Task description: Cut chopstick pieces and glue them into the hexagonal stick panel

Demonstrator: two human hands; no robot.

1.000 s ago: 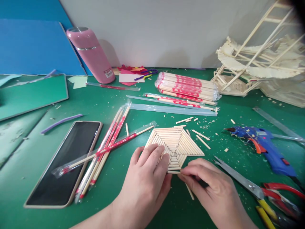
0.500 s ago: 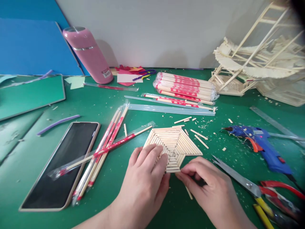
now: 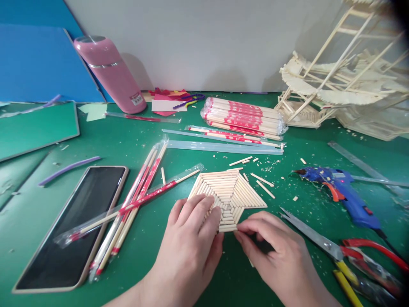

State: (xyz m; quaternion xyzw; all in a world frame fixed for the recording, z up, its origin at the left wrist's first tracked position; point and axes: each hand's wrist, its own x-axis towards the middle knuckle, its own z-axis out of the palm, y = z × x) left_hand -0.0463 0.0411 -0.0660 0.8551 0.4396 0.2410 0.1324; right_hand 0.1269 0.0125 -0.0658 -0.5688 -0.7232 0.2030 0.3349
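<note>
A polygonal panel of short wooden sticks [image 3: 223,187], laid in nested rows around a small centre, lies at the middle of the green table. My left hand [image 3: 193,234] grips its left and near side, fingers on top and thumb at the near edge. The thumb and forefinger of my right hand [image 3: 275,247] are pinched at the end of the outermost short wooden stick [image 3: 227,229] on the panel's near edge. Another stick's end [image 3: 251,263] shows just below my right fingers, mostly hidden by the hand.
Right of my hands lie a blue glue gun [image 3: 345,192], scissors [image 3: 319,238] and red-handled pliers [image 3: 370,251]. A phone [image 3: 70,226] and wrapped chopsticks [image 3: 140,200] lie left. Behind are a chopstick bundle [image 3: 244,115], pink bottle [image 3: 111,72] and wooden stick model [image 3: 322,85].
The whole view has shifted, so most things sit slightly further left. Both hands keep nearly the same hold on the panel; the stick below my right fingers is now more covered.
</note>
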